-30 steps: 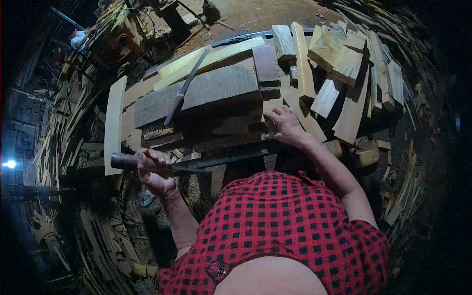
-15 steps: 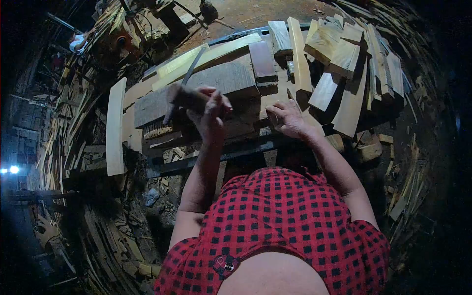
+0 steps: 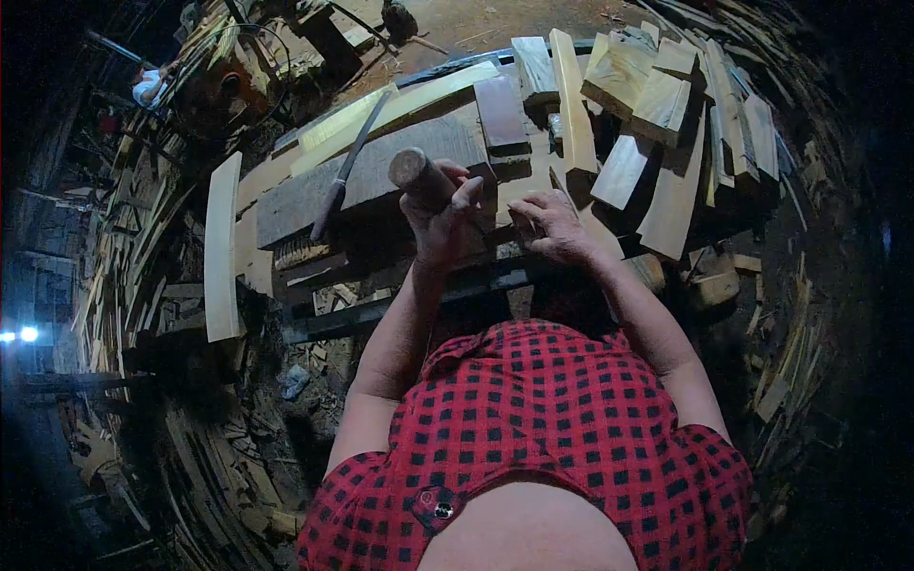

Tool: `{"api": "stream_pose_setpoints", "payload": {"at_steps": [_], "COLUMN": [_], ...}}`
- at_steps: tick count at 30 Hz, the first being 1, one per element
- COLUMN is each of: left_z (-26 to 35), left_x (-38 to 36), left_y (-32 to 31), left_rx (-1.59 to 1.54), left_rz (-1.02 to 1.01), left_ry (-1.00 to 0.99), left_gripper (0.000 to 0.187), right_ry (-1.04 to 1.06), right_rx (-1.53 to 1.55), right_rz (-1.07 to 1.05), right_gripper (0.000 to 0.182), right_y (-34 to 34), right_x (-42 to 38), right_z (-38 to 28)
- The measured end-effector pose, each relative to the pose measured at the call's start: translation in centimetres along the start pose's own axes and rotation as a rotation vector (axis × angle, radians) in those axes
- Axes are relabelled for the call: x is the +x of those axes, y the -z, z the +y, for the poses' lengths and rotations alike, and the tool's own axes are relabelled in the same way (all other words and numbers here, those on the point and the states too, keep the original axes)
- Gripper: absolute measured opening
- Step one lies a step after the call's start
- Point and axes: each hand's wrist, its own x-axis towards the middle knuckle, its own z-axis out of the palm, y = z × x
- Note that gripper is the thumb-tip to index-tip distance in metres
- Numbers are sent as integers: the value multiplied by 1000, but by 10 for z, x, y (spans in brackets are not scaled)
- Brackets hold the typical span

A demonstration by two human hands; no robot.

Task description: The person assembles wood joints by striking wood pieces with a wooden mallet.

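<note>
My left hand [image 3: 443,221] is closed around a thick round wooden piece [image 3: 410,168], whose blunt round end points up toward me. A little to the right, my right hand [image 3: 554,226] has its fingers curled over the bench's near side. Whatever is between those fingers, if anything, is hidden. A long narrow metal tool with a dark handle [image 3: 329,207] lies slantwise across a thick, rough grey board [image 3: 286,203], left of my left hand. Beyond my hands sits a purplish wood block [image 3: 502,112].
Cut wood blocks [image 3: 624,76] and planks are heaped at the right of the bench. A pale board [image 3: 224,247] sticks out at the left end. Wood strips [image 3: 124,257] and scraps cover the floor. A bright lamp [image 3: 29,334] shines at far left.
My left hand has moved right, nearer my right hand, and the round wooden piece has turned so its end faces me. My right hand has barely shifted.
</note>
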Motion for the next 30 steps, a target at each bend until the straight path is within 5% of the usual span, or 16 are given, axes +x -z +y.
{"api": "stream_pose_setpoints", "payload": {"at_steps": [10,30], "left_z": [-12,-3], "left_x": [2,1], "left_y": [-8,-21], "left_rx": [-59,156], "left_rz": [162,164], "left_ry": [-59,-55], "left_gripper": [17,21], "right_ry": [-8,-15], "right_rx": [-25,-30], "right_rz": [-5,-15], "right_gripper": [68,68], "right_y": [-1,-9], "right_x": [0,-1], "right_z": [-1,3]}}
